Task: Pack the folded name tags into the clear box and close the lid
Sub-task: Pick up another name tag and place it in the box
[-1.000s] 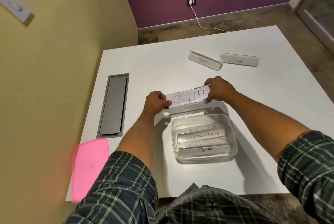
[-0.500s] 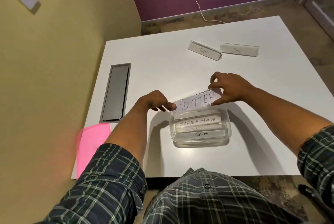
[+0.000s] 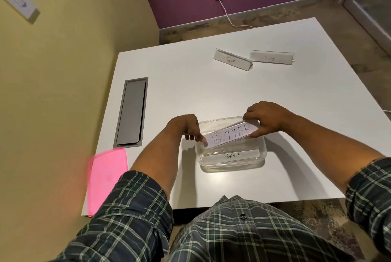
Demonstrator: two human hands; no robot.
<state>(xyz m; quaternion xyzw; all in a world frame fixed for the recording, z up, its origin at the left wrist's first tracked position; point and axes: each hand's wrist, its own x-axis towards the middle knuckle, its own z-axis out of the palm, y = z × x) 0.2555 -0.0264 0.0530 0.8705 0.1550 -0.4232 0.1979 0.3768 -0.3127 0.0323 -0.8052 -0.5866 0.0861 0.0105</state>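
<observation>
left grip [image 3: 189, 129] | you are pinching the BUTTER tag [image 3: 231, 134] by its left end | right grip [image 3: 267, 120] | you are pinching its right end | tag | hanging tilted between your grips over the open box [image 3: 262, 157] | PANDA tag [image 3: 232, 154] | lying in the box, below your grips | lid [image 3: 106, 177] | lying on the counter [image 3: 179, 84], left of your left grip

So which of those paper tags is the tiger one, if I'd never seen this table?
Start at the white table and look to its far side, beyond the clear box. Two folded tags lie there; the TIGER tag is the left one, angled, its right end nearly meeting the DOG tag, which lies straighter.
</observation>
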